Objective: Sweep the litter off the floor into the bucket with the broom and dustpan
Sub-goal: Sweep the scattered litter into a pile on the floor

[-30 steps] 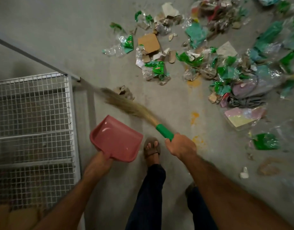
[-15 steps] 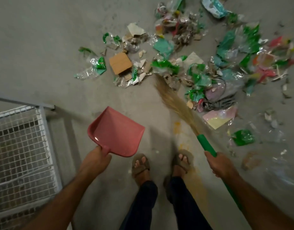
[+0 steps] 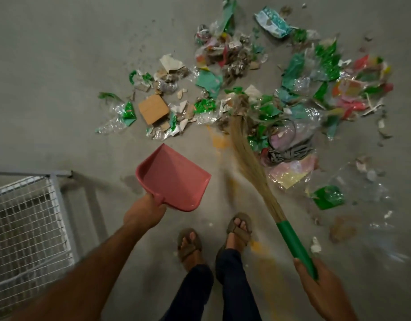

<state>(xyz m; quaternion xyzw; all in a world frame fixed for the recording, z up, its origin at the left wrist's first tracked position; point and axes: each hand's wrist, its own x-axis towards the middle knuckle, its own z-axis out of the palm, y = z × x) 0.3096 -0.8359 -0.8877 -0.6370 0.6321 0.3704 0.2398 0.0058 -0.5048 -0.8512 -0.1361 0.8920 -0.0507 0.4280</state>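
My left hand grips the short handle of a pink dustpan, held empty above the concrete floor with its mouth toward the litter. My right hand holds the green handle of a straw broom. The broom's bristle tips rest in the near edge of the litter pile: green wrappers, clear plastic, paper scraps, a grey cord bundle and a brown cardboard piece. No bucket is in view.
A white wire-mesh rack stands at the left, close to my left arm. My sandalled feet are just behind the dustpan. Yellow stains mark the floor in front of them. Stray wrappers and a green packet lie at the right.
The broom swung from the left by the rack over to the right and now reaches into the litter pile. I stepped closer to the pile; the dustpan stayed in my left hand.
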